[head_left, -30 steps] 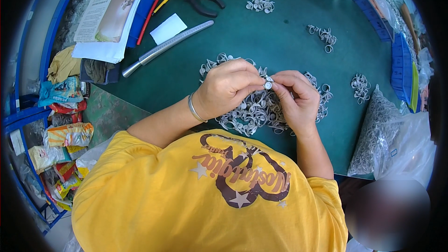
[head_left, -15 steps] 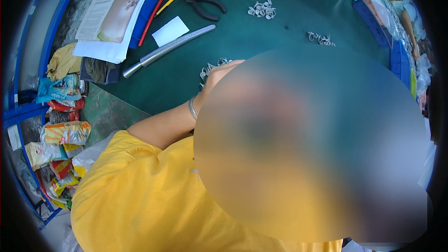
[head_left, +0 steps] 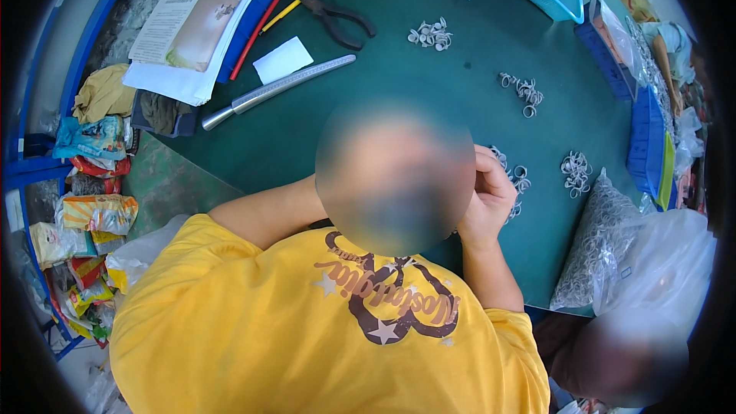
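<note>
My right hand (head_left: 491, 195) is raised over the green tabletop with its fingers bent inward. What its fingertips hold is lost in a round blurred patch. My left forearm (head_left: 272, 211) reaches into that same patch, which hides the left hand. Close beside my right hand lies a loose pile of metal rings (head_left: 519, 178). Further right is another ring pile (head_left: 575, 174), and two more sit beyond, one ring cluster (head_left: 526, 92) at right and one ring heap (head_left: 431, 34) at the far middle.
A ring mandrel (head_left: 284, 90), a white paper slip (head_left: 282, 60), pliers (head_left: 341, 23) and a red pencil (head_left: 257, 36) lie at far left beside stacked papers (head_left: 172, 80). A clear bag of rings (head_left: 594, 249) bulges at right. Blue bins (head_left: 648, 142) line the right edge.
The blurred patch has shrunk, so my right hand and the rings and bag at right now show. My left hand, partly seen earlier near some rings, is now covered by blur.
</note>
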### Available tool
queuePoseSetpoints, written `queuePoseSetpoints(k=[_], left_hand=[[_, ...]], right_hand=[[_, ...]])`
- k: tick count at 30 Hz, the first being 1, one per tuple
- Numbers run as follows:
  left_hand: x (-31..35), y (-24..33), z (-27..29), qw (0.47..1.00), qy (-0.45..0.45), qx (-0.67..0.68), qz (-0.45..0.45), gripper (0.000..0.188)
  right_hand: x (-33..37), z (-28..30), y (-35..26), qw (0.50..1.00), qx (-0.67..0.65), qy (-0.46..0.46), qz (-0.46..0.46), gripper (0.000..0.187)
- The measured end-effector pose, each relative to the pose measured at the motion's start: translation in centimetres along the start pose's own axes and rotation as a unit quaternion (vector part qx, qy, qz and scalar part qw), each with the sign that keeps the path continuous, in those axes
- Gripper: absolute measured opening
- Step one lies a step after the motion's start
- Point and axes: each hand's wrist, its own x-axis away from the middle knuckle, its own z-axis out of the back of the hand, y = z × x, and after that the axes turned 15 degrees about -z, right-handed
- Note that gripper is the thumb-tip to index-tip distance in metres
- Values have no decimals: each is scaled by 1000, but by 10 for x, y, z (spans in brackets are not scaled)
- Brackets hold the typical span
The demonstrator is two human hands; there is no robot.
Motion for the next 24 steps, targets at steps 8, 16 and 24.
queuePoseSetpoints(k=[8, 16, 24], left_hand=[[3, 1, -1, 1000, 10, -3, -15, 22], [2, 2, -2, 999, 25, -6, -29, 32], [-2, 4, 0, 997, 2, -50, -65, 32]], right_hand=[[0, 0, -2, 991, -109, -34, -74, 17], [0, 0, 1, 988, -123, -39, -87, 15], [-1, 0, 0, 986, -137, -52, -84, 14]])
